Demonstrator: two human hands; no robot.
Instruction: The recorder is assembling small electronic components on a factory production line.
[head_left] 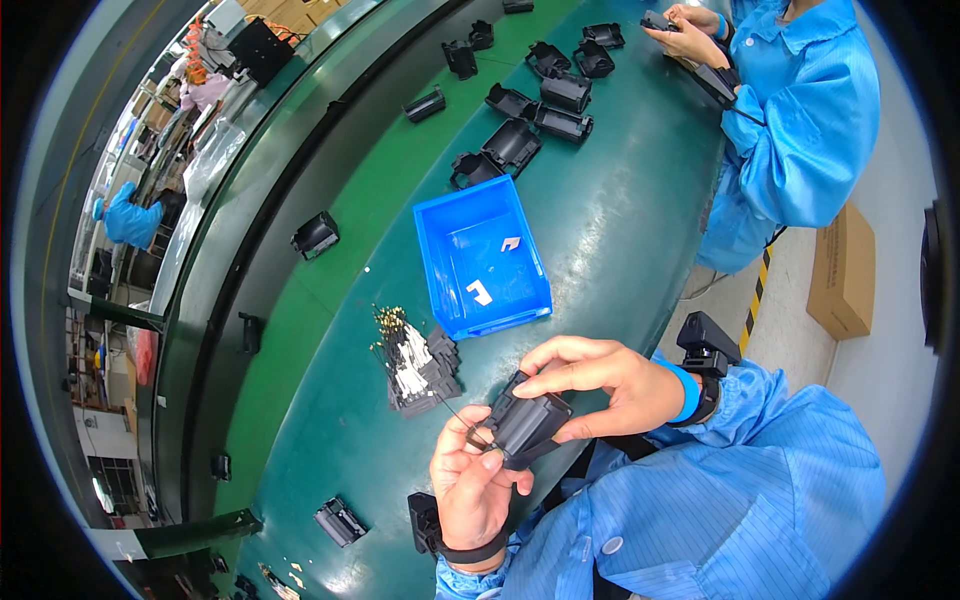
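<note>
On the green bench top (620, 230), a pile of small black parts with white labels and brass-tipped wires (415, 362) lies left of your hands. Your left hand (470, 485) pinches a thin black wire (455, 412), fingers closed. Your right hand (600, 385) grips the black ribbed plastic housing (525, 425) held above the bench edge. Beyond sits a blue rectangular plastic bin (482, 265).

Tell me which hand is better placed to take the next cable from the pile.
Probably left. The left hand pinches only a thin wire at the black housing and sits nearer the cable pile. The right hand grips the housing.
</note>
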